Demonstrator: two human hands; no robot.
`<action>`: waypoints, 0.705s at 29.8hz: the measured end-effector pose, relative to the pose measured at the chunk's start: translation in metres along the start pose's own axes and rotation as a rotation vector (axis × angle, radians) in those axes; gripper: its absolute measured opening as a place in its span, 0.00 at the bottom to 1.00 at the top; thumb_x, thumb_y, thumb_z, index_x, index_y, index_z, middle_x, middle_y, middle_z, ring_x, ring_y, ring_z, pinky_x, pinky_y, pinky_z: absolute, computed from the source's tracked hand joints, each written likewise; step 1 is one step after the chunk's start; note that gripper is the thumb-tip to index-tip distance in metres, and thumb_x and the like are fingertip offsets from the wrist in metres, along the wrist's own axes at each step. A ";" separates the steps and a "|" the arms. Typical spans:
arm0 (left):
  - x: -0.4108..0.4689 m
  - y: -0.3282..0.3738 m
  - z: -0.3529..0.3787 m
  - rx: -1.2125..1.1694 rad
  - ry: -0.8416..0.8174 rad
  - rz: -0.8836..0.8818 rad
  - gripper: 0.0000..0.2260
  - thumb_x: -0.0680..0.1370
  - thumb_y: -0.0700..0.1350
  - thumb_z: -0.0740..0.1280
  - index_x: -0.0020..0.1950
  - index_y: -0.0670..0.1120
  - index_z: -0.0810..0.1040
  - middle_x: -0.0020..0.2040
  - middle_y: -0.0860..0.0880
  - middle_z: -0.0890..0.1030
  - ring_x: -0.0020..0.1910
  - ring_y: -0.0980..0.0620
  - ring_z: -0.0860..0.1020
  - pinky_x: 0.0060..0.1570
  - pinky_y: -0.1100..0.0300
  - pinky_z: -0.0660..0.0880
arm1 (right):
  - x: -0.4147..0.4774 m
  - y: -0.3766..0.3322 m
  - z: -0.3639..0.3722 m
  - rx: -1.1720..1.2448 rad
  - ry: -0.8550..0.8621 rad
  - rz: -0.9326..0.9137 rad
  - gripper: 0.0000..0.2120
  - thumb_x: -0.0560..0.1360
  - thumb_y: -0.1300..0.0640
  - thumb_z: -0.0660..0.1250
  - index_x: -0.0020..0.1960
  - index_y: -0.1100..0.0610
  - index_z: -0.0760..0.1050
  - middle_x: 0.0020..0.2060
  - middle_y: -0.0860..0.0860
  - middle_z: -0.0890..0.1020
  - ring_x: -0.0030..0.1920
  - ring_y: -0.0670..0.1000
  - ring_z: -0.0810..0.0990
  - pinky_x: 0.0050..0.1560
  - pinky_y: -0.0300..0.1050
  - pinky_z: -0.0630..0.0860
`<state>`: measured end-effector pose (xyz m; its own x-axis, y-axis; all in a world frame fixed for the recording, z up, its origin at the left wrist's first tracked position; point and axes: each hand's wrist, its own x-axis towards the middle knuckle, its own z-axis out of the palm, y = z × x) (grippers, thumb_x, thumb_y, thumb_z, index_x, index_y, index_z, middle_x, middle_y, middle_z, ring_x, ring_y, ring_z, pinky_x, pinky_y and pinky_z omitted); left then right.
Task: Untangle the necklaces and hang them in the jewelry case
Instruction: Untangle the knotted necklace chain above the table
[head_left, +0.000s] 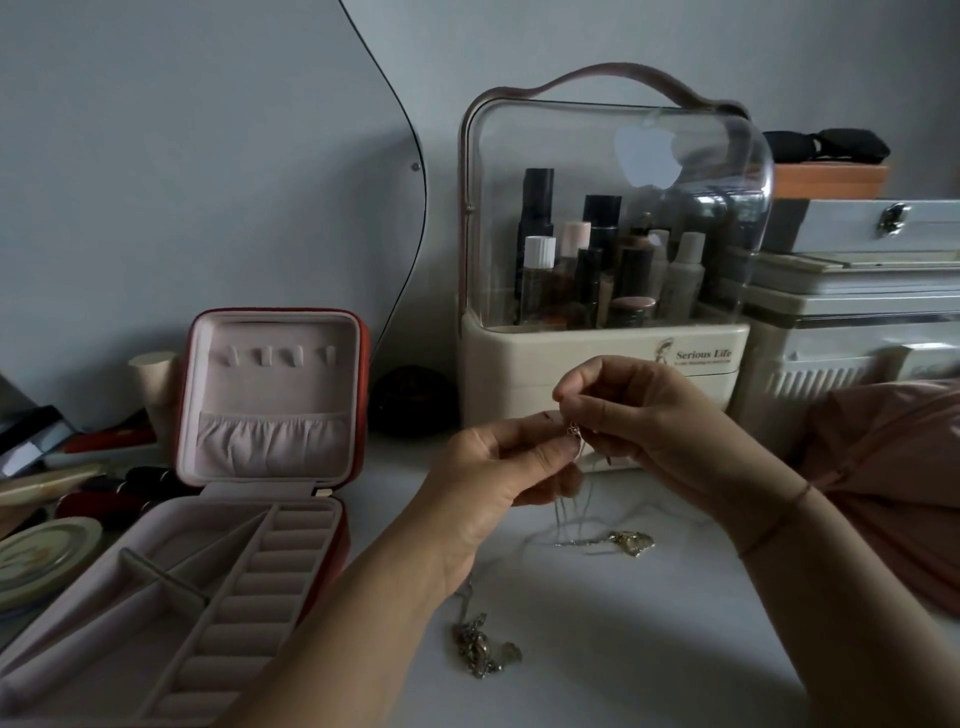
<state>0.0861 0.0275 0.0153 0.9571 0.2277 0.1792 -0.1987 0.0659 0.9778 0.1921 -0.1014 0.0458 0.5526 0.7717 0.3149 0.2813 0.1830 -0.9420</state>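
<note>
My left hand (498, 478) and my right hand (639, 415) meet above the white table, and both pinch the top of a thin necklace chain (574, 434). The chain hangs down to a gold pendant (631, 542) lying on the table. A second tangled necklace (478, 644) lies in a heap on the table below my left wrist. The red jewelry case (270, 415) stands open at the left, with a pink lining, several hooks (280, 356) in the lid and an elastic pocket under them.
A cosmetics organiser (608, 332) with a clear dome stands right behind my hands. White storage boxes (857, 312) are stacked at the right, with pink fabric (893, 457) in front. Tins and small items (47, 551) crowd the left edge. A mirror leans on the wall.
</note>
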 end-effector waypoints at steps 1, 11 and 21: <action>0.000 0.000 0.000 -0.002 0.012 -0.002 0.14 0.66 0.49 0.70 0.49 0.46 0.82 0.34 0.47 0.81 0.37 0.53 0.80 0.44 0.61 0.77 | 0.000 -0.001 -0.001 -0.010 0.006 0.000 0.06 0.67 0.59 0.69 0.43 0.59 0.79 0.33 0.55 0.77 0.30 0.48 0.70 0.29 0.36 0.67; 0.004 -0.004 -0.007 -0.139 0.082 -0.031 0.07 0.69 0.47 0.69 0.42 0.46 0.84 0.35 0.47 0.82 0.37 0.52 0.81 0.48 0.56 0.78 | 0.000 0.001 -0.006 -0.084 -0.055 0.095 0.12 0.65 0.57 0.70 0.47 0.59 0.79 0.38 0.57 0.80 0.33 0.47 0.73 0.33 0.35 0.72; 0.011 -0.003 -0.009 -0.158 0.247 0.031 0.05 0.76 0.41 0.66 0.42 0.43 0.80 0.29 0.51 0.77 0.29 0.57 0.75 0.34 0.65 0.75 | 0.001 0.004 -0.017 -0.031 0.004 0.181 0.07 0.71 0.61 0.66 0.48 0.61 0.78 0.33 0.53 0.81 0.32 0.45 0.73 0.34 0.36 0.69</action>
<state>0.0956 0.0391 0.0139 0.8738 0.4601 0.1576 -0.2756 0.2016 0.9399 0.2072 -0.1104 0.0439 0.5998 0.7876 0.1412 0.2008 0.0226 -0.9794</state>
